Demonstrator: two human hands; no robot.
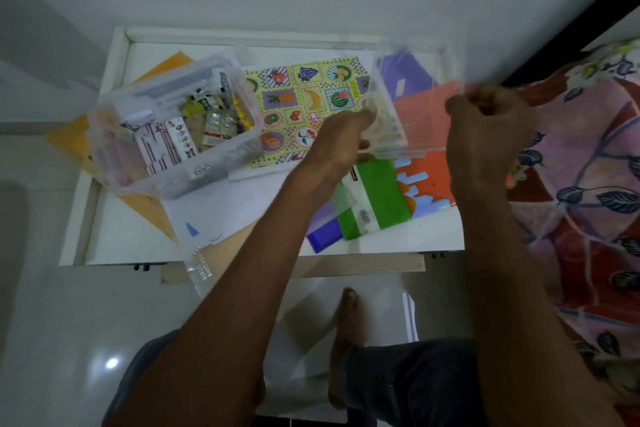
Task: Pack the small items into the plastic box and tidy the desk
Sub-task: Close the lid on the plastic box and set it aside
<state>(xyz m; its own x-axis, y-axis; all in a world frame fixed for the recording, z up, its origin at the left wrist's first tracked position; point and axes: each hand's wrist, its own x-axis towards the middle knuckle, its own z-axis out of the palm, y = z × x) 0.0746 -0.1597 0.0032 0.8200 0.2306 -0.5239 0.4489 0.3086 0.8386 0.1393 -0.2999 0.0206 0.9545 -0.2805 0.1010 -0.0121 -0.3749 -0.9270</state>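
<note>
A clear plastic box (221, 163) stands on the left of the white desk (138, 239), packed with sachets, small cartons and other small items. Over the right side of the desk I hold a clear plastic lid (412, 107), tilted and blurred. My left hand (341, 139) grips the lid's left edge. At its right edge my right hand (485, 125) has its fingers curled round the rim. Both hands are to the right of the box and apart from it.
A fruit-patterned sheet (298, 104), a green booklet (375, 198), a blue item (323, 236), orange and purple sheets and white papers (221, 204) lie on the desk. A clear bag (201, 270) hangs over the front edge. Floral bedding (588, 166) borders the right side. My knees and a foot are below.
</note>
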